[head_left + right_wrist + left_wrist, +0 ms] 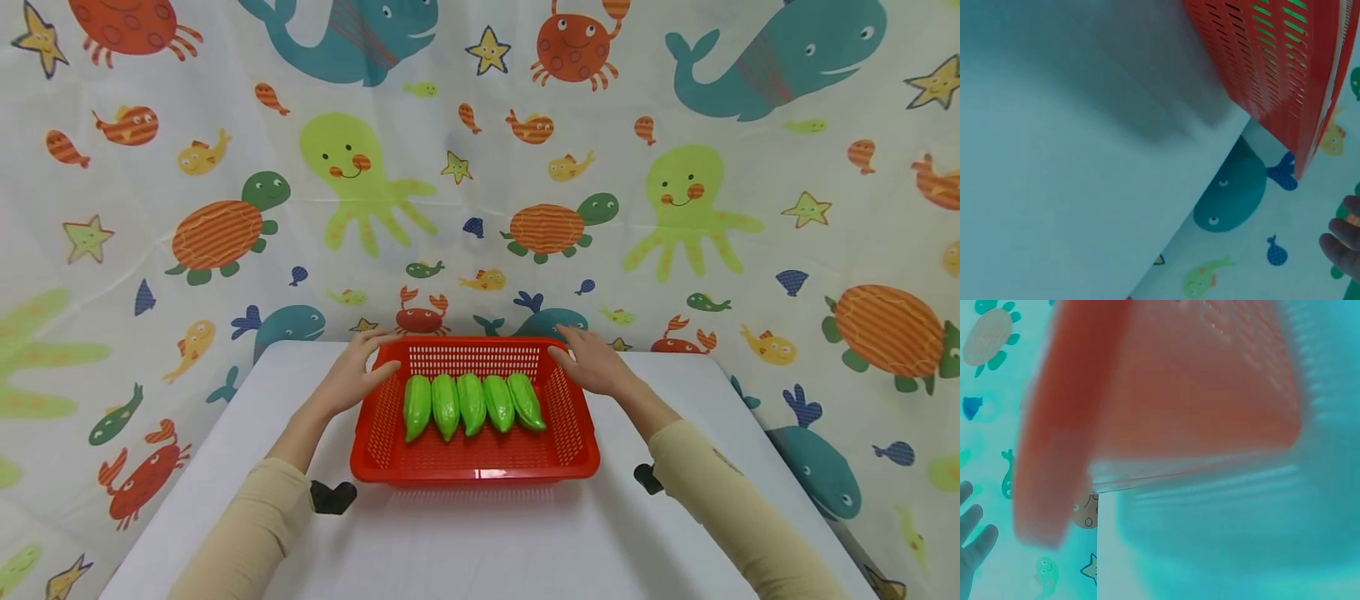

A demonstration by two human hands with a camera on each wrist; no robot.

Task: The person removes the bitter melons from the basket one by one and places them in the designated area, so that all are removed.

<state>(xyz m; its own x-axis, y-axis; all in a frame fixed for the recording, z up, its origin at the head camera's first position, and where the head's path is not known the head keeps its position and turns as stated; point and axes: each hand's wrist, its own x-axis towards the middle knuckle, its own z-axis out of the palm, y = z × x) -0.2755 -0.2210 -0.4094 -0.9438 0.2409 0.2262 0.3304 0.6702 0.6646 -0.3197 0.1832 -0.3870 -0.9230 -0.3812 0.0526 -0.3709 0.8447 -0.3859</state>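
Observation:
A red plastic basket (476,472) with perforated walls stands on the white table. Several glossy green, ridged, banana-shaped pieces (471,404) lie side by side in a row inside it. My left hand (358,372) is at the basket's back left corner, its fingers and thumb spread and holding nothing. At the back right corner is my right hand (594,364), thumb and fingers apart, also holding nothing. In the left wrist view the basket's wall (1197,406) fills the middle, with some left fingers (982,540) at the edge. Right fingers (1342,240) show past the basket's corner in the right wrist view.
The white tabletop (465,550) extends in front of the basket and to both sides. Behind the table hangs a curtain (480,283) printed with sea animals. A dark wrist mount (333,497) sits at the left sleeve and another mount (648,478) at the right.

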